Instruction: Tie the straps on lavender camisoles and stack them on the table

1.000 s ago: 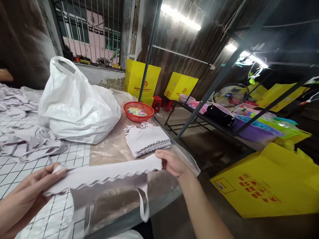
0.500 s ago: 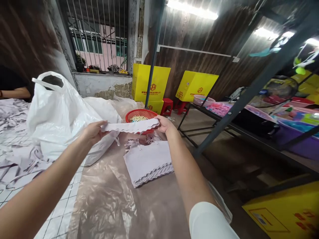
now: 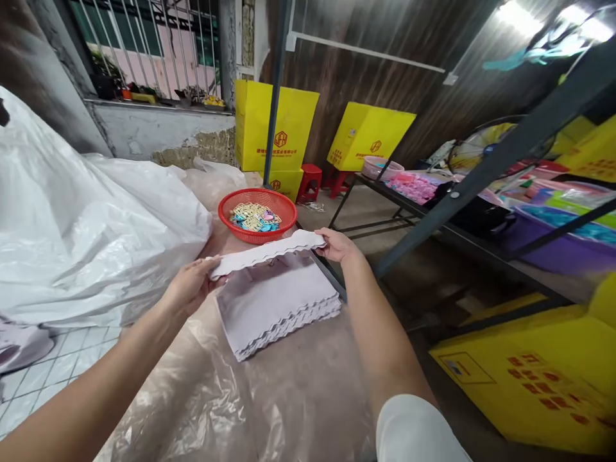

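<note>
A pale lilac cloth piece with a wavy edge (image 3: 269,252) is stretched between my two hands. My left hand (image 3: 195,282) pinches its left end, and my right hand (image 3: 337,246) grips the right end. Below it lies a stack of similar lilac cloth pieces (image 3: 279,298), their scalloped edges fanned toward me. The held piece hangs above the far edge of that stack; whether the two touch I cannot tell. Just beyond stands a red plastic basket (image 3: 231,221) with cream and blue small pieces in it.
Clear plastic sheeting (image 3: 192,385) covers the table. A large white plastic bag (image 3: 96,237) bulges at the left. To the right, a dark metal post (image 3: 462,186) slants past a shelf with basins, including a purple basin (image 3: 539,240). Yellow boxes (image 3: 298,122) stand behind.
My view has shifted down and closer, so the red basket shows more fully. Both hands still hold the cloth piece, now tilted with its right end higher.
</note>
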A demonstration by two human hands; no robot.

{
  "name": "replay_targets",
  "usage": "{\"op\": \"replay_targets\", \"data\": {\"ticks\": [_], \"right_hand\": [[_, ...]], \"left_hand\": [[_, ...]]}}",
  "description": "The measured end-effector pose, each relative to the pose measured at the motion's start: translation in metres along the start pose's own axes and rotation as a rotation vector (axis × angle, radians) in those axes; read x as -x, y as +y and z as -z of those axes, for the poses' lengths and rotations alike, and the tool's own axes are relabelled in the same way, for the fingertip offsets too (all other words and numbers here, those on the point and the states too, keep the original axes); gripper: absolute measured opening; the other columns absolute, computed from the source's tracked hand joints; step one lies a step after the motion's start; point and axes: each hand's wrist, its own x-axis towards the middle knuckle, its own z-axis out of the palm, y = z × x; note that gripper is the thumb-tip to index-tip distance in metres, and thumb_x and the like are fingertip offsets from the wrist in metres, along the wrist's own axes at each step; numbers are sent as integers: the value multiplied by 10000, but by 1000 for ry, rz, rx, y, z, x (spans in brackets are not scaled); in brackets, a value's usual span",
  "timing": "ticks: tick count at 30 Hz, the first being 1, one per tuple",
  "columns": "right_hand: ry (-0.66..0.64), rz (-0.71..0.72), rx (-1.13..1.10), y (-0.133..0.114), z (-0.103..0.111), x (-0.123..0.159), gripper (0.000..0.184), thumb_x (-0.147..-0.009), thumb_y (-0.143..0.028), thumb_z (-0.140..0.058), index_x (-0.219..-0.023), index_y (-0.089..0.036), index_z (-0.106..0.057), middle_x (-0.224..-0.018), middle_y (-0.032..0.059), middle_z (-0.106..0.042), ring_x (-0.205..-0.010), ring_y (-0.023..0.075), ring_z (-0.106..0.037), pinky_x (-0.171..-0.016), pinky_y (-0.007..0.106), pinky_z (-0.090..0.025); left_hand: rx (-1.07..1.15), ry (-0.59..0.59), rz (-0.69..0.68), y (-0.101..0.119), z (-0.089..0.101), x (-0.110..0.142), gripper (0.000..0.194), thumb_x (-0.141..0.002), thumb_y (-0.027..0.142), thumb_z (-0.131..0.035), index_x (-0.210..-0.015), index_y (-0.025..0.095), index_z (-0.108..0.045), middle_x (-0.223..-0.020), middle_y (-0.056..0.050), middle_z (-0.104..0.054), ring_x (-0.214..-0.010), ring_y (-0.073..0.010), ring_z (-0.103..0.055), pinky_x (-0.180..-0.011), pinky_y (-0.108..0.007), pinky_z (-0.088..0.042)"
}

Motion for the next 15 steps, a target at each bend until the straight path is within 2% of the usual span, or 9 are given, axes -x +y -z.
{"op": "replay_targets", "data": {"ticks": [3, 8, 11, 15], "right_hand": [[26, -15, 107, 19, 18, 22, 122, -869, -181, -596, -750, -158, -591, -540, -3, -593, -496, 109, -540, -484, 199, -478], [80, 0, 307, 62, 25, 47, 278, -808, -274, -716, -652, -183, -504, -510, -43, -532, -477, 85, -498, -447, 173, -411], [137, 71, 411, 78, 28, 52, 354, -787, -352, -733, -638, -200, -449, -496, -79, -465, -461, 68, -428, -438, 165, -344], [213, 163, 556, 86, 31, 52, 342, -795, -314, -697, -609, -212, -429, -485, -84, -405, -480, 83, -365, -463, 198, -278]], "left_hand": [[-101, -22, 64, -27, 11, 27, 106, -793, 86, -699, -786, 114, -598, -630, -12, -629, -528, -147, -671, -438, -186, -534], [-248, -22, 173, -67, 31, 46, 439, -565, 245, -912, -632, 156, -487, -518, 33, -558, -528, -172, -691, -391, -144, -441], [-303, -29, 187, -75, 33, 50, 555, -433, 358, -950, -594, 168, -454, -445, 64, -494, -518, -173, -683, -382, -130, -391], [-351, -64, 175, -79, 32, 55, 597, -366, 445, -938, -620, 173, -472, -473, 49, -550, -472, -150, -644, -380, -148, -359]]}}
